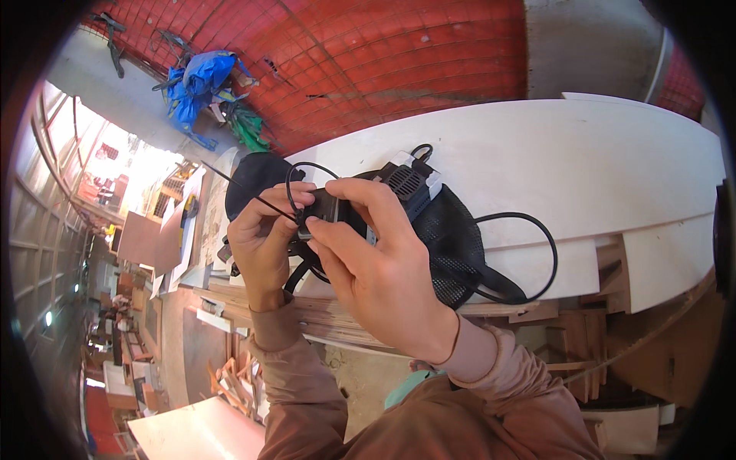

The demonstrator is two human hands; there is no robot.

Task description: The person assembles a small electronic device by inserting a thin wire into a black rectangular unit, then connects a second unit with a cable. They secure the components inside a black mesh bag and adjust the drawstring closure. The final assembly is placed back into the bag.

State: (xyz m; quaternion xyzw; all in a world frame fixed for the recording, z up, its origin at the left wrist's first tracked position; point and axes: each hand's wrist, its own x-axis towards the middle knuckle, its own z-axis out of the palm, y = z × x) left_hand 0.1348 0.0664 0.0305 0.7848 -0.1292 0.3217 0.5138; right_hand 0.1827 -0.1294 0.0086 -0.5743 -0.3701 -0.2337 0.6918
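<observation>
My right hand (395,272) grips a small black box-shaped device (325,208) between thumb and fingers. At its left side, my left hand (262,241) is closed with fingertips pinching a thin black cable (270,205) where it meets the device. Whether the plug is fully seated is hidden by the fingers. Just beyond my hands lies a black mesh bag or vest (460,238) on the white boards. A grey-and-black vented unit (410,182) rests on it, with a short cable at its top. Another black cable (553,249) loops out to the right.
The white board (583,169) lies on a stack of sheets (337,328). A dark rounded fabric piece (253,182) sits left of my hands. Blue plastic bags (201,80) hang against a red wall with wire mesh (414,46). Wood offcuts (239,383) lie lower left.
</observation>
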